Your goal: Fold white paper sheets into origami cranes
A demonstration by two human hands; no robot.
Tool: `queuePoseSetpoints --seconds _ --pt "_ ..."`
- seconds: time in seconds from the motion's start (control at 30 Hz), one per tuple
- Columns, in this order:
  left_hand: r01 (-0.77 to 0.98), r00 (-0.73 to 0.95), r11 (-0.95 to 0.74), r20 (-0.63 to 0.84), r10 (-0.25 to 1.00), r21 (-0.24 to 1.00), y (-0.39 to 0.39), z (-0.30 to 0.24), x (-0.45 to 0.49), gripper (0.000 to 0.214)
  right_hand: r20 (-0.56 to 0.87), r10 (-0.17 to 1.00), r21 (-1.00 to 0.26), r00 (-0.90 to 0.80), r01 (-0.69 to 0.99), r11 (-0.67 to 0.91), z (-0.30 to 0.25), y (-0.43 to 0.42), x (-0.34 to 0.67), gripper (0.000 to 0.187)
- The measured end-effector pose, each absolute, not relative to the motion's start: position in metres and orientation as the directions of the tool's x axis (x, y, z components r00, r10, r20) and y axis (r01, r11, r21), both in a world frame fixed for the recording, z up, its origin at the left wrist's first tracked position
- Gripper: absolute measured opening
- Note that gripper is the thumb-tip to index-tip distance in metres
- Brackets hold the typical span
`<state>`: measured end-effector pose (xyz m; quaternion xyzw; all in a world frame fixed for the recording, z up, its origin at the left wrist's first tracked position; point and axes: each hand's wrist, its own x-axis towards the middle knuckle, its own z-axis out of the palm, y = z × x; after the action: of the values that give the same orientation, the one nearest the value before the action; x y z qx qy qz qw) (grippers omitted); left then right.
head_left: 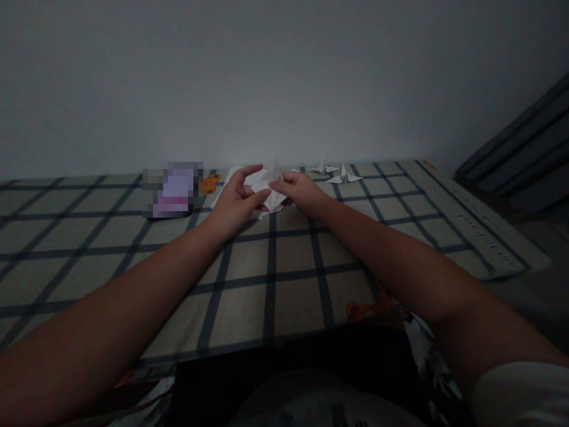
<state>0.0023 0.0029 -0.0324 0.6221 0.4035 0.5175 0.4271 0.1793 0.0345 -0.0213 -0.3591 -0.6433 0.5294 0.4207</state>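
Observation:
A partly folded piece of white paper (269, 191) sits between my two hands at the far middle of a checked cloth (275, 267). My left hand (235, 198) pinches the paper's left side with thumb and fingers. From the right, my right hand (300, 190) grips the same paper, fingers closed on its edge. More white paper (231, 178) lies flat under and behind my hands.
Two finished white paper cranes (341, 174) stand on the cloth to the right of my hands. A blurred purple object (174, 190) lies to the left, beside a small orange shape (210, 182). A pale wall rises behind; a dark panel (520, 160) leans at the right.

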Motion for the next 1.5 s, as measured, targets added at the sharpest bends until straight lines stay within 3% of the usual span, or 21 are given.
queuePoseSetpoints --seconds 0.37,0.67,1.1,1.33,1.5 --pt "-0.001 0.262 -0.257 0.248 0.933 0.967 -0.001 -0.032 0.006 0.079 0.215 0.913 -0.977 -0.346 -0.080 0.200 -0.024 0.037 0.179 0.018" --pt "-0.010 0.241 -0.231 0.226 0.944 0.973 0.000 -0.032 0.007 0.075 0.305 0.893 -0.948 -0.329 -0.020 0.317 -0.032 0.041 0.180 0.032" --pt "-0.016 0.288 -0.204 0.200 0.936 0.979 -0.004 -0.028 0.006 0.093 0.327 0.893 -0.936 -0.308 0.022 0.350 -0.025 0.037 0.181 0.034" --pt "-0.060 0.239 -0.201 0.210 0.948 0.978 0.001 -0.034 0.007 0.074 0.282 0.875 -0.945 -0.393 0.043 0.324 -0.023 0.036 0.182 0.029" --pt "-0.040 0.234 -0.238 0.241 0.942 0.970 0.004 -0.036 0.007 0.079 0.306 0.860 -0.930 -0.408 0.064 0.362 -0.025 0.035 0.182 0.027"
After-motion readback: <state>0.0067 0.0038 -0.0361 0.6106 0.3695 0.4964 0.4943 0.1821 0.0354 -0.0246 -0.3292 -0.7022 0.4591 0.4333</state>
